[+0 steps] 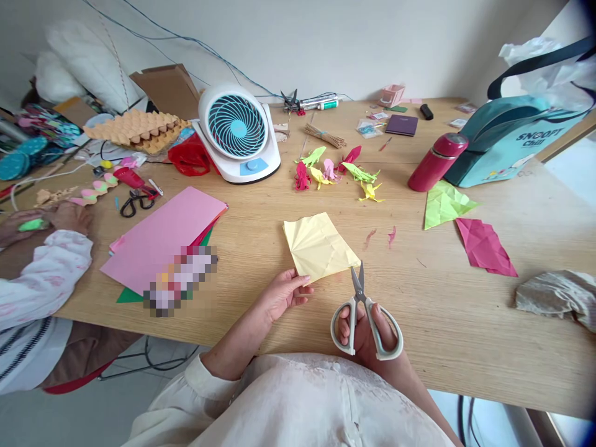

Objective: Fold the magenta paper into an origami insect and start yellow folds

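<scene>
Wooden surface [261, 248]: pale-grained; clock hours below run from the yellow paper [321, 245].
Teal bag [505, 139]: 2 o'clock, printed "SNOOPY Chill".
Fan [238, 130]: 11 o'clock; any mark on its hub is too small to read.
Yellow paper: near the middle, creased.
Scissors [360, 296]: 5 o'clock, blades parted at the paper's corner; contact unclear.
Left hand [283, 294]: 7 o'clock, grip narrow, pinching the paper's near edge.
Right hand [364, 337]: grip holding the scissors' handles.
Purple booklet [401, 125]: 1 o'clock, lettering illegible.

Bright, diffuse light pales the table [540, 230] at right, with dark right corners and pixelation at left.
</scene>
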Motion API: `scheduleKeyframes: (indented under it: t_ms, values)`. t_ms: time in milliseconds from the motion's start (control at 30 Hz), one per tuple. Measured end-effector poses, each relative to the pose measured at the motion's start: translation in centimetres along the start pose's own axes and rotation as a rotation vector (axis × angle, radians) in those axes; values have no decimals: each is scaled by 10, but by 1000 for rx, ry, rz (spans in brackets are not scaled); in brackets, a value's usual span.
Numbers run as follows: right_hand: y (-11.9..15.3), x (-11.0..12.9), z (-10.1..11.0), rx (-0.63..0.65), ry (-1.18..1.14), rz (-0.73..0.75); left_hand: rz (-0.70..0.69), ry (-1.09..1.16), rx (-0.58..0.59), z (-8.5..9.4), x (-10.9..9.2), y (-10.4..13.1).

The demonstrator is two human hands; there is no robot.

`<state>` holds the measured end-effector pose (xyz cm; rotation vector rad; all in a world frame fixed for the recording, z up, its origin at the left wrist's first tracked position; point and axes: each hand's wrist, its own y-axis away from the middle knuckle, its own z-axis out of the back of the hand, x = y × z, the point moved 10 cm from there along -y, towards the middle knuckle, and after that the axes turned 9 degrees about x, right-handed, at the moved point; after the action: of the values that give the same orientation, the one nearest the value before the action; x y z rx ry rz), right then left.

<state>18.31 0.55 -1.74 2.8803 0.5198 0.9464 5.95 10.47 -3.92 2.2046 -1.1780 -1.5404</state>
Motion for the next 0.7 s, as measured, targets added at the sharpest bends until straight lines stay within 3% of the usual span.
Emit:
scheduleKeyframes:
  t_ms: [333,467,700]
  values:
    - [9,-10,3,-61,-123,-58,-60,-132,-26,10,-6,14]
    - [27,-14,4,-23,-74,-105,-54,-278,-32,10,-4,28]
    - [73,-17,18,-37,48,-176,-14,-538,16,-6,11,52]
